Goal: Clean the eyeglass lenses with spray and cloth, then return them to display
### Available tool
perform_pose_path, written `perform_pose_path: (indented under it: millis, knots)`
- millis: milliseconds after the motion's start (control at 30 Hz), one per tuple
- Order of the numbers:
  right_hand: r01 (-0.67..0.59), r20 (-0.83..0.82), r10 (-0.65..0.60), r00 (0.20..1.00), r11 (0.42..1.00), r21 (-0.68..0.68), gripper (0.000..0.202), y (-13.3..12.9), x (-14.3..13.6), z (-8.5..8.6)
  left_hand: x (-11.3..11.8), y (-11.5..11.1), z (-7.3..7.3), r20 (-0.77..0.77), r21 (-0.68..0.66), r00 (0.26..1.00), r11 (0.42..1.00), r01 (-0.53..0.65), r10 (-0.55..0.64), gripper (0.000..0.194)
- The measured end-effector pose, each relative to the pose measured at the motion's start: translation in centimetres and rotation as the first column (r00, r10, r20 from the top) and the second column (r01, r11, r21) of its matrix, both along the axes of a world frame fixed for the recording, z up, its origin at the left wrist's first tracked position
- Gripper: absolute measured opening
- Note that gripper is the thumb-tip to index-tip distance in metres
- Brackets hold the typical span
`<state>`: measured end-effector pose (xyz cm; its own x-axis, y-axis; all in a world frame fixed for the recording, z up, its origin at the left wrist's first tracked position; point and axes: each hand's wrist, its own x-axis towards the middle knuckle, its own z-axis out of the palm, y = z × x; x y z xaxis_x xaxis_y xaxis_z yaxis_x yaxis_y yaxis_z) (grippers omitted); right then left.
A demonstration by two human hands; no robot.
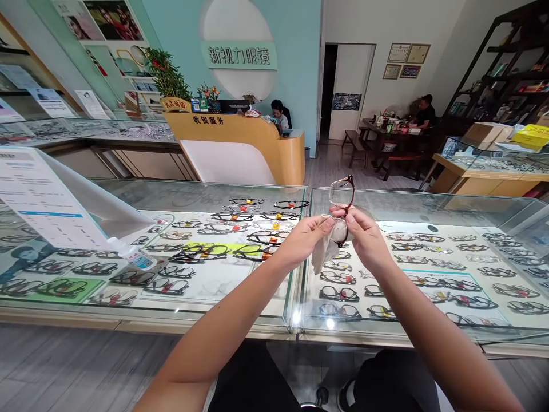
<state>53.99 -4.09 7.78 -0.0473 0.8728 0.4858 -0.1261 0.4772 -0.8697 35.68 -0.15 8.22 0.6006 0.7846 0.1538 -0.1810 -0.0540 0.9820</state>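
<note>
A pair of eyeglasses (pixel 352 191) with a dark brown and clear frame is held upright in front of me, above the glass display case. My right hand (pixel 362 232) grips the frame near its middle. My left hand (pixel 309 236) pinches a pale cleaning cloth (pixel 325 252) against the lower lens, and the cloth hangs below the fingers. The fingertips of both hands meet around the glasses and partly hide them. On the case to the left, a small white bottle (pixel 136 255) with a blue label lies tilted.
Rows of eyeglasses (pixel 338 293) fill the glass case (pixel 240 191) under my hands. A folded white sign (pixel 47 194) stands at left. Beyond are a wooden counter (pixel 240 129) with a seated person (pixel 281 116), and a dark table (pixel 373 127) with another person (pixel 425 113).
</note>
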Motion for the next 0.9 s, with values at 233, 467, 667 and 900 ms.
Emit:
perform_pose_path:
  millis: [233, 467, 667, 900]
  knots:
    - [0.039, 0.013, -0.038, 0.999, 0.999, -0.013, 0.032, 0.1, 0.0, -0.1, -0.1, -0.6, 0.7, -0.011, 0.034, 1.0, 0.999, -0.003, 0.003, 0.056]
    - [0.018, -0.007, -0.018, 1.0, 0.999, 0.039, 0.026, 0.3, 0.0, -0.3, 0.3, -1.1, 1.0, 0.047, 0.017, 0.999, 1.0, -0.017, 0.016, 0.059]
    - [0.041, 0.062, -0.043, 0.997, 0.998, 0.038, 0.03, 0.0, -0.6, -0.2, 1.0, -0.9, -0.1, 0.149, 0.054, 0.985, 0.994, -0.097, 0.088, 0.057]
    - [0.015, 0.039, -0.018, 0.999, 0.997, 0.075, 0.023, -0.1, 0.0, 0.1, 0.3, -0.3, 0.1, 0.071, 0.143, 0.995, 0.986, -0.082, 0.072, 0.055]
